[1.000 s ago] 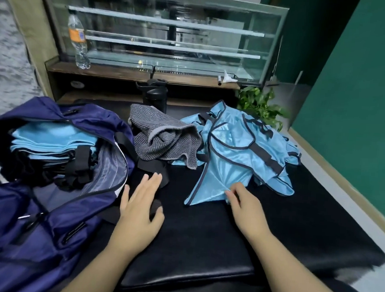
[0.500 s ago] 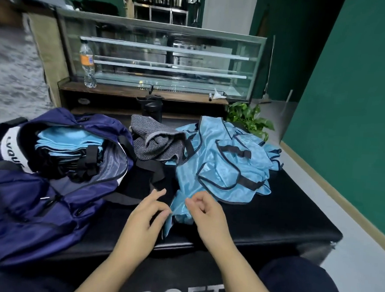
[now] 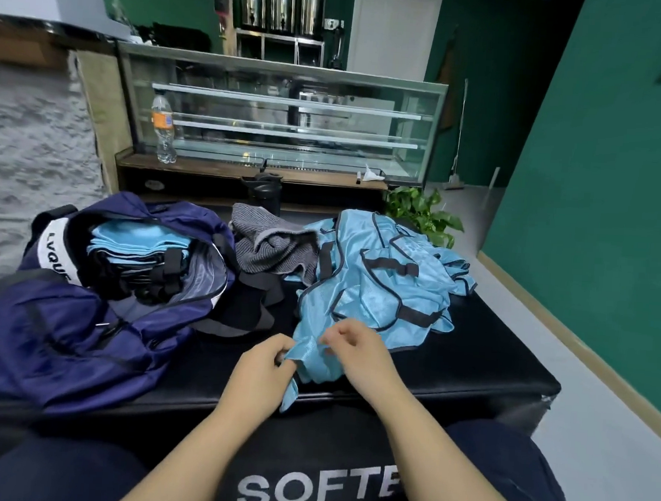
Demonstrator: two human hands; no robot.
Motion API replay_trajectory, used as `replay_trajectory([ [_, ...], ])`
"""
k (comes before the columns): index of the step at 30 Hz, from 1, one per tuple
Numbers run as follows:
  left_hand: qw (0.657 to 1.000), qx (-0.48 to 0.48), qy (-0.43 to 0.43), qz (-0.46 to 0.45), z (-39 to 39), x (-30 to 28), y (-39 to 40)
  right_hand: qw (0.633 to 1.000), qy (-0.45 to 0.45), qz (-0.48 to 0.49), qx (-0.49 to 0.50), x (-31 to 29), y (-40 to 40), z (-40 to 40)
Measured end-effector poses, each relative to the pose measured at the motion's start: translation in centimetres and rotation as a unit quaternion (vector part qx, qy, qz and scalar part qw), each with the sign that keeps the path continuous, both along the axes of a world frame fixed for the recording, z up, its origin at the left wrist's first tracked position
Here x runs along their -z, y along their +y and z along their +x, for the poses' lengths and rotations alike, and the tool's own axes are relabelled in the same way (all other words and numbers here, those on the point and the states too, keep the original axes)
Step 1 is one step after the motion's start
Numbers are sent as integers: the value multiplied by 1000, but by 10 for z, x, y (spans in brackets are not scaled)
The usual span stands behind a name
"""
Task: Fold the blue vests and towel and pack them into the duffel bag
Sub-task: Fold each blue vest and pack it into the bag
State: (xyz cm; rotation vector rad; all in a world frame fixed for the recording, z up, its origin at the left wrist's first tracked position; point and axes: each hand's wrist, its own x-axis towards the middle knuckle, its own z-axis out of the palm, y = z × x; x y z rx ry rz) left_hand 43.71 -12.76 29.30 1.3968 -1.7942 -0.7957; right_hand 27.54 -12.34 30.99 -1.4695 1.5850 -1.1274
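The person's 2 forearms are bare from the lower edge of the view up to the wrists, with no sleeve cuff in sight. The left hand (image 3: 261, 370) and the right hand (image 3: 357, 354) wear no gloves, rings, watch or bands. The fingers (image 3: 335, 334) are bare, nails short and unpainted as far as shows. Dark navy trousers (image 3: 501, 473) of plain, smooth cloth cover both thighs at the bottom corners.

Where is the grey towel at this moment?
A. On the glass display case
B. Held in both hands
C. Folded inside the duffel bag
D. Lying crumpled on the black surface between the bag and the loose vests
D: the grey towel lies crumpled between the duffel bag and the loose vests.
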Motion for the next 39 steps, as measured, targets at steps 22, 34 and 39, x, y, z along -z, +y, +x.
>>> replay_trajectory([
  [22,953,170,-251,-6,-47,23,-98,903,337,113,241,44,-129,-113],
  [34,992,-72,-98,-40,-105,-21,-191,912,294,19,287,51,-88,-153],
  [39,971,-169,81,-149,-125,-61,-208,914,285,24,289,48,-82,-150],
])
